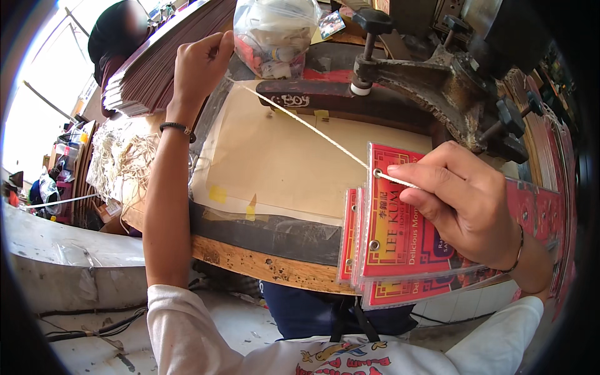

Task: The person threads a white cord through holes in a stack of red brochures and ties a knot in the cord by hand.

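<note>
My left hand (201, 70) is raised at the upper left, its fingers closed on the far part of a white cord (300, 120). The cord runs taut down to the right, to a metal eyelet in the corner of a red laminated card (390, 250). My right hand (469, 203) pinches the cord just past that eyelet, its index fingertip beside the ring. A second eyelet sits lower on the card's left edge. More red laminated cards lie under and beside it, overlapping the table's front edge. My right hand hides the card's right part.
A cast-metal machine (437, 81) with black knobs stands at the back right. A clear plastic bag (275, 37) sits at the back. Loose white cords (128, 156) are heaped at left, near a stack of flat sheets (156, 59). Another person (115, 47) is at the far left.
</note>
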Demonstrator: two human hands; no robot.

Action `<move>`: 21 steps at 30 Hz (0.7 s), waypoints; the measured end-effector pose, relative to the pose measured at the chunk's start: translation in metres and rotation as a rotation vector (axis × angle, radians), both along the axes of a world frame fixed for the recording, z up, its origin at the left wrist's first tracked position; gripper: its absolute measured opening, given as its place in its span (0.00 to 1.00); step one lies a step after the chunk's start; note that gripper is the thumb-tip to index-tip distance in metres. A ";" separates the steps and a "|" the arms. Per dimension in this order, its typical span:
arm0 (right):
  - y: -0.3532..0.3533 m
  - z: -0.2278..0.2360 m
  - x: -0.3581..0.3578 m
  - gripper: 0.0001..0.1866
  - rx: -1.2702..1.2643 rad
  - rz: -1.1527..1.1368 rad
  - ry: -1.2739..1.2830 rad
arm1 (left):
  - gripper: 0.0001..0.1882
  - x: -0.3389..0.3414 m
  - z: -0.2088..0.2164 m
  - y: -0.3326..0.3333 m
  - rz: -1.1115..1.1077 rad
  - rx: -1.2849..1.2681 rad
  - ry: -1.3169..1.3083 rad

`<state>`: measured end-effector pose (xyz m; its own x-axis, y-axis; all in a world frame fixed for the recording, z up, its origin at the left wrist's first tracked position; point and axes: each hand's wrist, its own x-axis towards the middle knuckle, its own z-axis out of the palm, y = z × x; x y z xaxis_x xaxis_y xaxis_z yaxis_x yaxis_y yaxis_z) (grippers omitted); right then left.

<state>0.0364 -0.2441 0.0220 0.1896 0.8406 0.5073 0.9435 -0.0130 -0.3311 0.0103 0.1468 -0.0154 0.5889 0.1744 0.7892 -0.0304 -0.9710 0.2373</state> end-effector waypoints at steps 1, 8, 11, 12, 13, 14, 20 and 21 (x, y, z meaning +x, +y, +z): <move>0.000 0.000 0.000 0.12 0.007 -0.007 -0.012 | 0.19 0.001 -0.001 0.000 -0.004 -0.013 -0.001; -0.002 0.000 0.004 0.12 0.086 0.040 -0.042 | 0.19 0.000 -0.004 0.005 0.062 -0.049 0.044; -0.001 0.000 0.004 0.12 0.105 0.059 -0.033 | 0.19 0.002 -0.008 0.008 0.058 -0.081 0.054; 0.000 -0.001 0.003 0.11 0.113 0.064 -0.025 | 0.19 0.003 -0.010 0.010 0.064 -0.080 0.070; 0.000 0.000 0.003 0.11 0.124 0.069 -0.024 | 0.19 0.004 -0.009 0.011 0.068 -0.076 0.079; 0.000 0.001 0.004 0.11 0.131 0.090 -0.010 | 0.19 0.004 -0.010 0.013 0.068 -0.072 0.073; -0.001 0.003 0.008 0.13 0.074 0.176 0.081 | 0.19 0.002 -0.012 0.016 0.116 -0.109 0.115; 0.000 0.003 0.009 0.12 0.068 0.185 0.088 | 0.19 0.002 -0.012 0.016 0.121 -0.110 0.118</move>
